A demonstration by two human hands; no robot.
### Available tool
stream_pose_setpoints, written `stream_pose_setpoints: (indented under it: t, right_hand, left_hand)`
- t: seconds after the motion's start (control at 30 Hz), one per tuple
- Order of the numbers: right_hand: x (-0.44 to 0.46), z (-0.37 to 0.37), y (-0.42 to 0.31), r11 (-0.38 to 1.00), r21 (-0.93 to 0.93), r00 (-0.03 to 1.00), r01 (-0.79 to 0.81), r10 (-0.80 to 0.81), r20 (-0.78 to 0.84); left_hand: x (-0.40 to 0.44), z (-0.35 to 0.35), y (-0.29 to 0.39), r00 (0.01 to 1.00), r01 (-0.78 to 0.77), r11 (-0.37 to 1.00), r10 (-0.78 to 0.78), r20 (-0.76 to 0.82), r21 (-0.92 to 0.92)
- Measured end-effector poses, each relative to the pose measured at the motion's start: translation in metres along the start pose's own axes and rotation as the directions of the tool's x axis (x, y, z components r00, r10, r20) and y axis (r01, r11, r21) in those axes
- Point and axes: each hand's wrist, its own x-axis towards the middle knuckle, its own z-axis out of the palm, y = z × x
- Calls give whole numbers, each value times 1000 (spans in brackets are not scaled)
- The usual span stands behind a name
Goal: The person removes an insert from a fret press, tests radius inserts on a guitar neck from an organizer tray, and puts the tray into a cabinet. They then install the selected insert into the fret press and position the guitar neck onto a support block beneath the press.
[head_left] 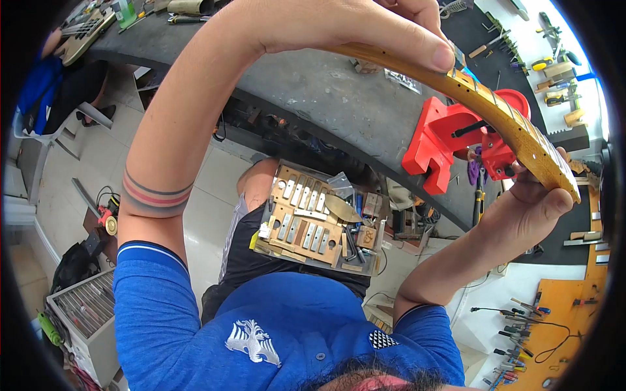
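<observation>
A wooden guitar neck with metal frets and dark side dots is raised at the upper right, tilted along its length. My left hand grips it from the upper side, thumb pressed near the edge of the fretboard; its other fingers are partly cut off by the frame. At the lower end, my right hand is closed around the neck, thumb on the near side and fingers mostly behind it. Just behind the neck stands a red holder on the grey workbench.
A wooden tool tray with several metal blocks and hex keys lies by my lap. Tools hang on the white wall and an orange board. At far left, another person's blue clothing shows near a stringed instrument. A drawer cabinet stands lower left.
</observation>
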Motion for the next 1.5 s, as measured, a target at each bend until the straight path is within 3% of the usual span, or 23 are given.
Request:
stream_pose_setpoints:
  t: [0.3, 0.5, 0.63, 0.83, 1.07, 1.27, 1.37, 1.5]
  right_hand:
    - [-1, 1, 1, 1000, 15, 999, 27, -26, -22]
    - [-1, -15, 4, 1000, 18, 997, -17, 16, 73]
    - [-4, -8, 4, 999, 48, 1000, 3, -3, 7]
    - [-6, -12, 2, 1000, 19, 1000, 19, -19, 24]
    - [-12, 0, -5, 998, -63, 1000, 26, -26, 2]
    - [-13, 1, -8, 997, -60, 999, 39, -38, 12]
    - [-14, 3, -10, 997, -61, 999, 40, -40, -1]
    - [-15, 3, -9, 998, -51, 1000, 27, -27, -12]
  left_hand:
    - [5, -2, -15, 1000, -22, 998, 23, 16, -65]
    - [-3, 1, -1, 999, -45, 997, 45, 3, -62]
    - [3, 1, 3, 1000, -3, 992, 4, 8, -124]
    - [1, 16, 10, 993, -117, 988, 118, 2, -106]
    - [12, 8, 11, 993, 51, 982, -31, 114, -180]
    - [9, 16, 17, 998, -61, 997, 61, -11, -40]
    - [11, 25, 22, 998, -51, 995, 46, -53, -87]
    - [19, 23, 32, 996, 84, 987, -81, 25, -139]
